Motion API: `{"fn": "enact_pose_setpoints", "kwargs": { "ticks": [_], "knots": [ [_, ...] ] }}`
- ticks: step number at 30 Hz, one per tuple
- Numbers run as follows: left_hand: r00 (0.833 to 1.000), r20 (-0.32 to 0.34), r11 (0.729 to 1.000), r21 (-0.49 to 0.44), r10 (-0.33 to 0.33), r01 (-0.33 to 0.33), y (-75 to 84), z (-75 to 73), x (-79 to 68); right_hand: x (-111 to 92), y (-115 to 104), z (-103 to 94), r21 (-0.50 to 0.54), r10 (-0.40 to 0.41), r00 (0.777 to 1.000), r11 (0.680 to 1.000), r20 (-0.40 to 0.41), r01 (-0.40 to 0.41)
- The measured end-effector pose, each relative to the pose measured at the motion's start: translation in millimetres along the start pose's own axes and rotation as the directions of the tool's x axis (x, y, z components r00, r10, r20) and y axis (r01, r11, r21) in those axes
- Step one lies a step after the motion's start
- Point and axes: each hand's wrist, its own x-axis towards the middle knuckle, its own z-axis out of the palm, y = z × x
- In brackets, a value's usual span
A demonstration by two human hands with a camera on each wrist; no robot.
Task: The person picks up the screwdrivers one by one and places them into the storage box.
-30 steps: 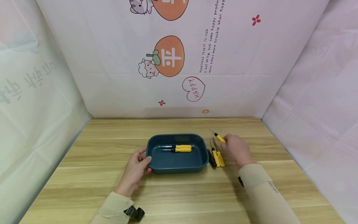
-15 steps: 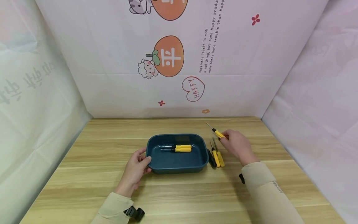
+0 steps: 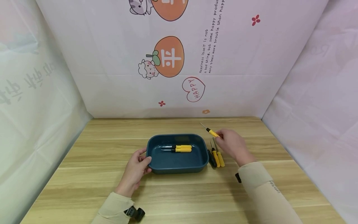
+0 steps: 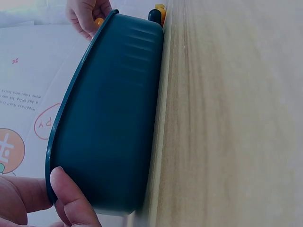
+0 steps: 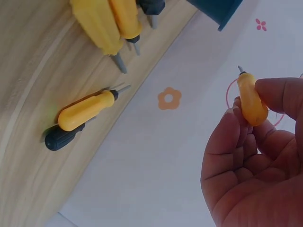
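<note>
A deep blue-green tray [image 3: 176,170] stands on the table, with two yellow-and-black screwdrivers [image 3: 183,150] lying side by side inside. My left hand [image 3: 135,169] grips its left end at the rim; in the left wrist view its fingers [image 4: 71,198] lie against the tray's wall. Between thumb and fingers, my right hand [image 3: 232,144] pinches another yellow-and-black screwdriver [image 3: 213,133] by the handle, raised beyond the tray's far right corner, shaft pointing away to the left. The right wrist view shows this screwdriver's handle [image 5: 253,104] end-on, fingers around it.
Against the tray's right side lie a black-handled screwdriver [image 3: 211,159] and two yellow-handled screwdrivers [image 3: 220,158]. The right wrist view also shows a yellow screwdriver [image 5: 87,111] over a black-handled one [image 5: 64,138] on the table. White printed cloth [image 3: 232,93] walls the table's back and sides.
My right hand has lifted the screwdriver a little and carried it left toward the tray. The left hand, the tray and the screwdrivers inside it stay put.
</note>
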Motion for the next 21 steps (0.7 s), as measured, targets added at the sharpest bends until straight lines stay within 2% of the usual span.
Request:
{"fn": "enact_pose_setpoints", "kwargs": {
  "ticks": [8, 15, 21],
  "knots": [
    [1.0, 0.0, 1.0, -0.003, 0.001, -0.001, 0.6, 0.4, -0.8, 2, -10, 4.9, 0.012, -0.028, 0.999, 1.0, 0.017, 0.028],
    [1.0, 0.003, 1.0, 0.003, 0.003, -0.003, 1.3, 0.2, -2.0, 4, -18, 13.2, 0.003, -0.111, 0.994, 0.994, 0.019, 0.111],
    [1.0, 0.0, 1.0, 0.006, -0.003, 0.003, 1.2, -0.2, -1.7, 5, -24, 17.6, 0.017, -0.138, 0.99, 0.99, 0.033, 0.138]
  ]
}}
